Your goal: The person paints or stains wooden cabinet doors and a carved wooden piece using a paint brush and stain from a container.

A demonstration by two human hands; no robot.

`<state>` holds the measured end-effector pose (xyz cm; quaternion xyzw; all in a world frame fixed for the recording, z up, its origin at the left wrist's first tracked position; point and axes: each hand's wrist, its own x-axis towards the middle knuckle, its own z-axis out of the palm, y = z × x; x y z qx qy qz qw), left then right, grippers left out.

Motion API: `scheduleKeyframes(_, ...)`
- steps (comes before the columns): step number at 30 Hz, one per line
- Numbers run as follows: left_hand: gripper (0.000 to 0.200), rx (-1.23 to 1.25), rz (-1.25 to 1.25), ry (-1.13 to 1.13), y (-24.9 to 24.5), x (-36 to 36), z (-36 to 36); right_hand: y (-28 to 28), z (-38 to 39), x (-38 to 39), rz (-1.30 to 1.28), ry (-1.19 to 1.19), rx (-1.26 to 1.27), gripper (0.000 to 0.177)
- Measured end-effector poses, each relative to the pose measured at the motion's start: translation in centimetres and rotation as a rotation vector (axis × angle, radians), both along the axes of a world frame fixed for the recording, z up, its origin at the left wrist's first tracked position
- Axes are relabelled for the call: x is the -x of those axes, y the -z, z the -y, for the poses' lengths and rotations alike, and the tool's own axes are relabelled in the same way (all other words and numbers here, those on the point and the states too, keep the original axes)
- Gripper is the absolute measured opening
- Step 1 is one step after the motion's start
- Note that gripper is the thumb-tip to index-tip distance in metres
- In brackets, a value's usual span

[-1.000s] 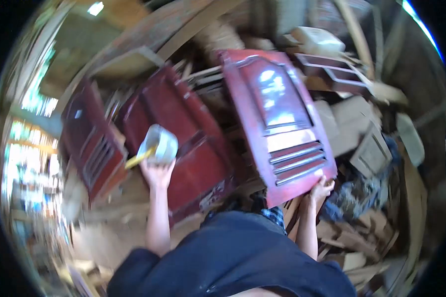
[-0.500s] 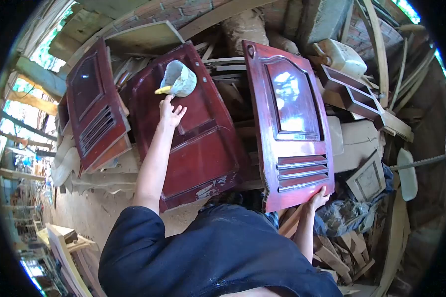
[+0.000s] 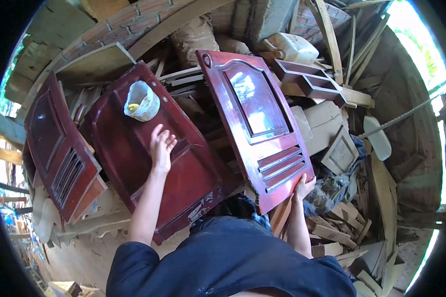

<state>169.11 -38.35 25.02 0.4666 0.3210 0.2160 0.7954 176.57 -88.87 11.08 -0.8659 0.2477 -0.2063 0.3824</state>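
Observation:
A glossy red-brown louvred door panel (image 3: 282, 119) stands tilted at the centre right, and my right hand (image 3: 304, 187) grips its lower right corner. Over a larger dark red panel (image 3: 183, 168) is my left hand (image 3: 162, 146), fingers apart and holding nothing. Just above that hand, a whitish pot (image 3: 148, 105) sits on the larger panel, with a yellow object (image 3: 133, 107) inside its rim. Another louvred panel (image 3: 52, 138) leans at the far left.
A white jug (image 3: 297, 48) and a divided wooden box (image 3: 309, 81) lie at the upper right. Below them are a small framed panel (image 3: 340, 151), crumpled plastic (image 3: 332, 190) and wood scraps (image 3: 332, 225). A brick wall (image 3: 119, 32) rises behind.
The view has swung right, shifting the panels leftward. My left hand has come away from the pot, and the yellow object now lies lower inside the pot. My right hand keeps its grip.

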Motion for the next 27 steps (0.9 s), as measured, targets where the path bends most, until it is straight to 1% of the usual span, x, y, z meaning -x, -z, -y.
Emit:
scheduleKeyframes(1, 0.042, -0.023, 0.017, 0.079, -0.5, -0.3, 1.5, -2.8, -1.4, 0.1, -0.039, -0.015, 0.269, 0.062)
scheduleKeyframes(2, 0.040, -0.032, 0.051, 0.168, -0.4, -0.5, 2.8, -3.5, -1.3, 0.0, 0.036, -0.128, 0.392, 0.059)
scheduleKeyframes(4, 0.047, -0.016, 0.045, 0.362, -0.3, -1.1, 5.2, -5.3, -1.9, -0.8, -0.030, -0.251, 0.445, 0.053)
scheduleKeyframes(6, 0.052, 0.034, 0.024, 0.478, -0.6, -1.9, 8.1, -3.5, -0.6, -2.3, 0.003, -0.413, 0.408, 0.046)
scheduleKeyframes(7, 0.059, 0.030, -0.013, 0.514, 0.1, -2.4, 9.1, -3.1, -0.3, -3.1, -0.063, -0.422, 0.400, 0.043)
scheduleKeyframes(8, 0.063, 0.039, -0.046, 0.530, 0.6, -3.0, 10.2, -2.8, 0.2, -4.0, -0.107, -0.453, 0.435, 0.042)
scheduleKeyframes(10, 0.066, 0.017, -0.061, 0.506, 0.0, -4.3, 12.4, -3.1, 0.4, -5.5, -0.180, -0.492, 0.428, 0.040)
scheduleKeyframes(11, 0.068, 0.034, -0.024, 0.510, -0.4, -5.0, 13.1, -2.8, 0.8, -6.6, -0.163, -0.519, 0.444, 0.038)
scheduleKeyframes(12, 0.076, -0.037, 0.060, 0.543, 1.3, -6.0, 13.1, -2.8, 1.0, -7.6, -0.181, -0.540, 0.386, 0.038)
scheduleKeyframes(14, 0.074, -0.011, 0.023, 0.500, 0.7, -7.4, 14.2, -3.2, 0.9, -9.2, -0.201, -0.557, 0.263, 0.038)
scheduleKeyframes(15, 0.068, -0.006, -0.003, 0.450, 0.4, -8.1, 14.7, -3.1, 1.1, -10.2, -0.196, -0.536, 0.238, 0.038)
scheduleKeyframes(16, 0.068, -0.029, -0.013, 0.473, 0.3, -8.8, 15.0, -2.9, 1.5, -11.0, -0.249, -0.556, 0.289, 0.038)
scheduleKeyframes(17, 0.064, -0.030, -0.038, 0.440, 0.4, -9.5, 15.1, -2.6, 1.8, -11.7, -0.306, -0.581, 0.341, 0.039)
scheduleKeyframes(18, 0.060, -0.034, -0.057, 0.401, 0.6, -10.1, 15.1, -3.2, 1.7, -12.4, -0.302, -0.567, 0.310, 0.037)
scheduleKeyframes(19, 0.046, 0.007, -0.078, 0.376, 1.1, -10.9, 14.9, -3.1, 1.8, -13.0, -0.307, -0.545, 0.272, 0.039)
scheduleKeyframes(20, 0.037, 0.100, -0.155, 0.339, 1.6, -11.5, 14.6, -2.7, 1.9, -13.6, -0.313, -0.523, 0.232, 0.041)
scheduleKeyframes(21, 0.036, 0.202, -0.209, 0.350, 1.9, -12.1, 13.9, -2.7, 1.9, -14.1, -0.339, -0.511, 0.197, 0.041)
scheduleKeyframes(22, 0.035, 0.307, -0.265, 0.359, 2.2, -12.8, 13.1, -3.3, 1.6, -14.6, -0.430, -0.506, 0.170, 0.042)
scheduleKeyframes(24, 0.034, 0.281, -0.268, 0.416, 2.7, -13.7, 11.8, -1.8, 1.8, -15.8, -0.335, -0.526, 0.133, 0.042)
scheduleKeyframes(25, 0.033, 0.278, -0.263, 0.463, 2.6, -13.8, 11.6, -1.3, 1.4, -16.6, -0.341, -0.520, 0.118, 0.042)
scheduleKeyframes(27, 0.033, 0.297, -0.287, 0.475, 2.2, -13.8, 11.6, -0.4, 0.7, -18.7, -0.240, -0.605, 0.228, 0.042)
